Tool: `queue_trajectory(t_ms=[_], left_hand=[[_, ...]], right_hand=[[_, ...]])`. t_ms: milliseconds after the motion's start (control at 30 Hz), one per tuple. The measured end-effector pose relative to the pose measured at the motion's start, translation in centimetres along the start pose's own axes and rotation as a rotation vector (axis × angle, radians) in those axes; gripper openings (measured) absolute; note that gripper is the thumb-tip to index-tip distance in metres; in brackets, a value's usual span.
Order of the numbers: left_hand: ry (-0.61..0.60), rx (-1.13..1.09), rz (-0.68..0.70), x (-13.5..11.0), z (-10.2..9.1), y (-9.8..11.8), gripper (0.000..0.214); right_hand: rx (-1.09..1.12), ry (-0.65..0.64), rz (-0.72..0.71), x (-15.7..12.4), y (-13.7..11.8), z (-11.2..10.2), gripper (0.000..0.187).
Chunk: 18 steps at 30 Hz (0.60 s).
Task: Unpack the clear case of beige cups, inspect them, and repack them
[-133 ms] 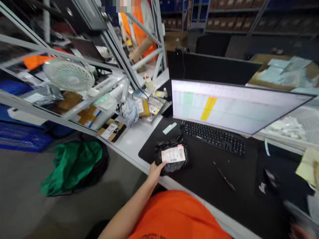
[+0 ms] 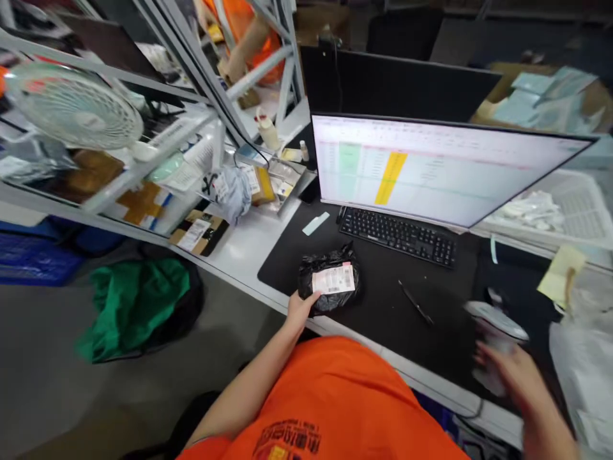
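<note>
Parcel handling is what the desk shows: a small black plastic-wrapped parcel (image 2: 329,281) lies on the black desk mat (image 2: 383,300), in front of the keyboard (image 2: 397,235) and below the wide monitor (image 2: 431,171), with its white shipping label (image 2: 334,279) turned upward. The left hand (image 2: 301,308) is laid against the parcel's near-left edge, fingers curled loosely onto the wrapping — a steadying touch, it seems, not a full grip. The right hand (image 2: 507,370) is blurred at the right of the mat, closed around what appears to be a white handheld scanner (image 2: 495,335); how firmly it is held cannot be told.

A pen (image 2: 416,303) lies on the mat between parcel and scanner, well apart from both hands. At the far left a white fan (image 2: 71,105) sits on the metal shelving (image 2: 158,147), and a co-worker's orange sleeve (image 2: 249,32) is seen beyond the rack.

If the label is to be read, it is judged best kept flat and face up — the crinkled wrapping should be pressed smooth by the left hand, with fingers kept off the label so nothing is covered. The scanner would be best brought squarely over the label, clear of the pen.
</note>
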<state>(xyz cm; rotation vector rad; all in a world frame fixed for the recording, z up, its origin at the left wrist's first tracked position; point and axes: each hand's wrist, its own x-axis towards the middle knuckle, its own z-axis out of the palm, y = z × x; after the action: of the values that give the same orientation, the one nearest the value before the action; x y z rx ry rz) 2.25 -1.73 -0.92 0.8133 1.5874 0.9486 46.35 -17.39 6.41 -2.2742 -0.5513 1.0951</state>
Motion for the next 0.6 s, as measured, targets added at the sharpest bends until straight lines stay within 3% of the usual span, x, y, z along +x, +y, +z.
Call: queue_trajectory(t_ms=[67,133,267,433,533,600], left_hand=[[-0.013,0.022,0.013,-0.5,0.6,-0.5,0.056],[-0.031,0.042,0.057,-0.7,0.8,-0.6,0.053],[-0.051,0.102,0.161,-1.0,0.5,-0.7,0.048],[-0.013,0.205,0.167,-0.7,0.2,-1.1,0.052],[-0.014,0.22,0.179,-0.8,0.3,-0.9,0.051],[0.014,0.247,0.212,-1.0,0.0,-0.3,0.049]], right_hand=[[-0.031,-0.231,-0.096,-2.3,-2.7,4.0,0.041],[-0.088,-0.391,-0.243,-4.6,-5.8,7.9,0.03],[-0.205,-0.481,-0.542,-6.9,-9.5,12.6,0.016],[-0.248,-0.454,-0.609,-6.2,-9.2,13.6,0.023],[-0.182,-0.426,-0.518,-5.6,-8.1,12.8,0.028],[-0.156,-0.313,-0.402,-4.3,-6.5,11.0,0.041]])
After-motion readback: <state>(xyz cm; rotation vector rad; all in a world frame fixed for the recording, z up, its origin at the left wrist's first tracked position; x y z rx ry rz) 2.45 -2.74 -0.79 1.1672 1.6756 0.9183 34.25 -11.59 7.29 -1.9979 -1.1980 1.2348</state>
